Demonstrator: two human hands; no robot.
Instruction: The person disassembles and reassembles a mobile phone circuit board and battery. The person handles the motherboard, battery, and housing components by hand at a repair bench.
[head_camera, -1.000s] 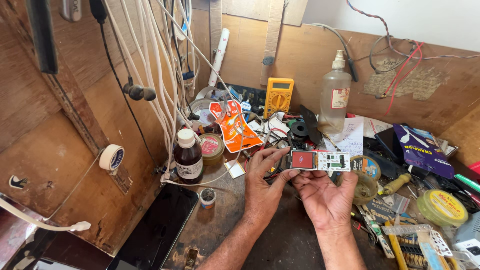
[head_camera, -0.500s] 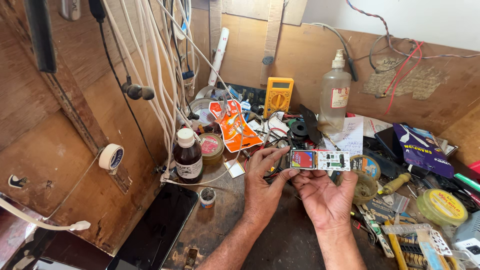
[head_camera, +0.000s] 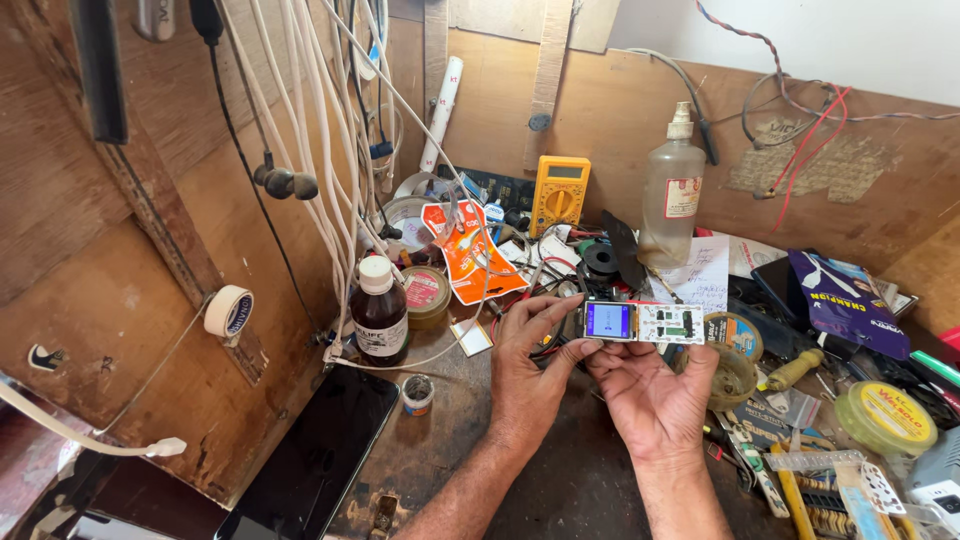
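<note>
Hands come first, nearest the camera: the left hand (head_camera: 525, 375) and the right hand (head_camera: 650, 395) rise side by side from the tabletop (head_camera: 560, 490), both grasping one small circuit board (head_camera: 645, 322) between them. The board sits just above the palms, long axis running left to right, lit blue screen (head_camera: 607, 320) at the left-hand end. Left fingers (head_camera: 545, 312) curl round that screen end; right fingers (head_camera: 700, 365) pinch the bare end from below, so neither hand is nearer. A dark phone (head_camera: 320, 455) lies flat, well left of the left fingers; tape rolls (head_camera: 885, 415) sit right of the right hand. Beyond the left fingers stand a brown bottle (head_camera: 378, 312) and an orange packet (head_camera: 468, 250). Farther back, a yellow multimeter (head_camera: 559, 194) and a clear bottle (head_camera: 671, 195) stand against the wooden wall.
</note>
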